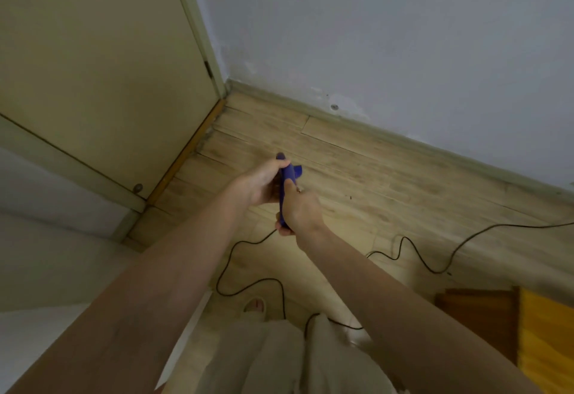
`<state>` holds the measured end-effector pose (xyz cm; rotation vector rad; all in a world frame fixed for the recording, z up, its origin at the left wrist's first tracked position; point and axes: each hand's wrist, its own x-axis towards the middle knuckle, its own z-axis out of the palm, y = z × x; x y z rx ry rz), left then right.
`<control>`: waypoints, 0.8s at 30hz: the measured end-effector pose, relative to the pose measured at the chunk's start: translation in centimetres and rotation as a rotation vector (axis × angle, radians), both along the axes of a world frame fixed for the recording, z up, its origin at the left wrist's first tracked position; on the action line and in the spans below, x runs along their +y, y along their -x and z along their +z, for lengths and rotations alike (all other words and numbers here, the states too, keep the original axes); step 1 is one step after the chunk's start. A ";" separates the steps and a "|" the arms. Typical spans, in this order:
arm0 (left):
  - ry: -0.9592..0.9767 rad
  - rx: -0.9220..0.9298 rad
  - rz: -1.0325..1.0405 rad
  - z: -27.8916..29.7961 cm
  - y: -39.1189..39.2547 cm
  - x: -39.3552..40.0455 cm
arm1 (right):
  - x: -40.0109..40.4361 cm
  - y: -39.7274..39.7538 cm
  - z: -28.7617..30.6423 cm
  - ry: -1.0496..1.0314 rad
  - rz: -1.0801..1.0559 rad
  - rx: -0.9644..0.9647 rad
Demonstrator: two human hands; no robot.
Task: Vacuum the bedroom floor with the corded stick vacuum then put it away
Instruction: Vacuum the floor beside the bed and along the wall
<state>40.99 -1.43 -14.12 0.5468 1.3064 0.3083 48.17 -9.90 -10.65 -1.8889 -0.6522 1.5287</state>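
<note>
Both hands hold the purple handle of the stick vacuum [286, 188] out in front of the body, above the wooden floor [357, 163] near the corner where the closed door [93, 67] meets the pale wall [388, 27]. The left hand [264, 184] wraps the upper part of the handle, its fingers curled round the far side; the right hand [299, 212] grips the lower part, thumb laid along the handle and fingers clamped beneath it. The vacuum's body and floor head are hidden behind the hands and cannot be assessed. The black power cord [413, 254] runs from below the handle in loose loops across the floor, passes close to the person's slippered foot [256, 305], and leaves the frame at the right edge. An orange-brown piece of furniture [484, 319] stands at lower right. Judgement: the cord lies uncoiled and the vacuum is in hand, so the task is not finished; whether this is vacuuming at the corner or the start of putting away cannot be told. Cord gathering and storage appear outstanding. The slack cord near the foot is a trip risk.
</note>
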 end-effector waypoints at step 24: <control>-0.079 0.111 -0.075 -9.1 4.3 15.8 | 15.0 6.3 -12.1 0.069 -0.014 -0.132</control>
